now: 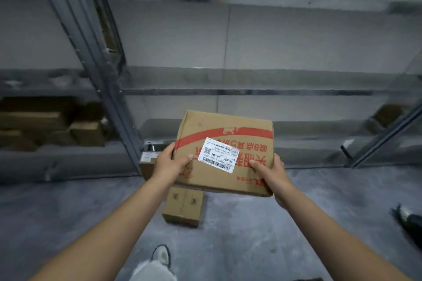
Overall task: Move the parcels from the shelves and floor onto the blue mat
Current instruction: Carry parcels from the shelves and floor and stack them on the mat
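White label (218, 154) on the held parcel (225, 155) — "J4-J06", upside down.

Single head-worn wide-angle view, aimed forward and down from standing height. Faces the grey metal shelving (109, 102) squarely, close enough that uprights bow outward with lens distortion. Takes in the concrete floor (251, 235) below, both forearms reaching in from the bottom corners, and a shoe (161, 255) at the lower edge. No second view to overlap with.

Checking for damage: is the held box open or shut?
Shut: the box shows flat top, no raised flaps, held between left hand and right hand.
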Tool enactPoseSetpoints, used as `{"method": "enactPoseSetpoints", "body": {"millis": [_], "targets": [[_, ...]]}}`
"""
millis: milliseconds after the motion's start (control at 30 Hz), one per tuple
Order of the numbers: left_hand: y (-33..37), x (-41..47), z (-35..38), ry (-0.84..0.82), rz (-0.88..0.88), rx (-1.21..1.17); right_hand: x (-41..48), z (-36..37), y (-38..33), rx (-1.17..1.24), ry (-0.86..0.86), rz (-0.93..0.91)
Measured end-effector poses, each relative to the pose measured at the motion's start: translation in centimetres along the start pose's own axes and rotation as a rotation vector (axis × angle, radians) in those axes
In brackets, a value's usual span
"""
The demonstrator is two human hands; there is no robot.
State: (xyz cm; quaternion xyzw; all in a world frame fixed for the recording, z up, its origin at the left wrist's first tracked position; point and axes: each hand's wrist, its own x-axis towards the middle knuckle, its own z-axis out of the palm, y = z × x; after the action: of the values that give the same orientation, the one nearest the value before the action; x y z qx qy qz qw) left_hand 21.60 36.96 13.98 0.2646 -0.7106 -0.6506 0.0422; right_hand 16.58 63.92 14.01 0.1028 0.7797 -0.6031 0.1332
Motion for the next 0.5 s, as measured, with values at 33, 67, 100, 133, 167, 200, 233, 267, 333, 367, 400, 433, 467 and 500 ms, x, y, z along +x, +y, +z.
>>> {"method": "enactPoseSetpoints", "body": {"millis": [33, 67, 100, 133, 167, 200, 233, 267, 333, 367, 400, 433, 467, 500], "targets": [[-0.1, -0.7, -1.9, 0.066, 0.011, -0.021, 0.0, 1.6, -0.9, -0.023, -0.047, -0.028], [-0.4, -1.4, -4.0, 0.134, 0.014, -0.044, -0.1, 3.5, -1.7, -0.044, -0.093, -0.054], [-1.0, -2.1, -6.0, 0.195, 0.003, -0.072, -0.3, 5.3, -2.4, -0.060, -0.145, -0.076], [-1.6, -3.0, -8.1, 0.249, -0.014, -0.105, -0.5, 7.3, -3.1, -0.071, -0.203, -0.093], [-2.3, -3.8, -10.1, 0.296, -0.029, -0.135, -0.7, 9.4, -3.7, -0.084, -0.261, -0.107], [-2.9, -4.5, -12.3, 0.345, -0.035, -0.154, -0.9, 11.7, -4.4, -0.110, -0.312, -0.121], [-3.5, -5.1, -14.5, 0.394, -0.034, -0.155, -1.2, 14.0, -5.1, -0.152, -0.355, -0.139], [-4.1, -5.7, -16.8, 0.443, -0.027, -0.154, -1.5, 16.5, -5.8, -0.202, -0.394, -0.159], [-5.2, -6.7, -21.6, 0.543, -0.014, -0.163, -2.5, 22.1, -7.4, -0.264, -0.465, -0.190], [-5.7, -7.2, -24.0, 0.594, -0.014, -0.157, -3.2, 25.1, -8.1, -0.273, -0.496, -0.206], [-6.1, -7.7, -26.5, 0.644, -0.015, -0.147, -4.1, 28.2, -8.8, -0.277, -0.521, -0.225], [-6.6, -8.1, -29.0, 0.691, -0.022, -0.136, -5.0, 31.3, -9.4, -0.282, -0.541, -0.242], [-7.1, -8.4, -31.6, 0.736, -0.025, -0.133, -6.0, 34.4, -9.9, -0.290, -0.568, -0.254], [-7.6, -8.8, -34.2, 0.777, -0.028, -0.134, -6.9, 37.5, -10.2, -0.297, -0.606, -0.259]]}}
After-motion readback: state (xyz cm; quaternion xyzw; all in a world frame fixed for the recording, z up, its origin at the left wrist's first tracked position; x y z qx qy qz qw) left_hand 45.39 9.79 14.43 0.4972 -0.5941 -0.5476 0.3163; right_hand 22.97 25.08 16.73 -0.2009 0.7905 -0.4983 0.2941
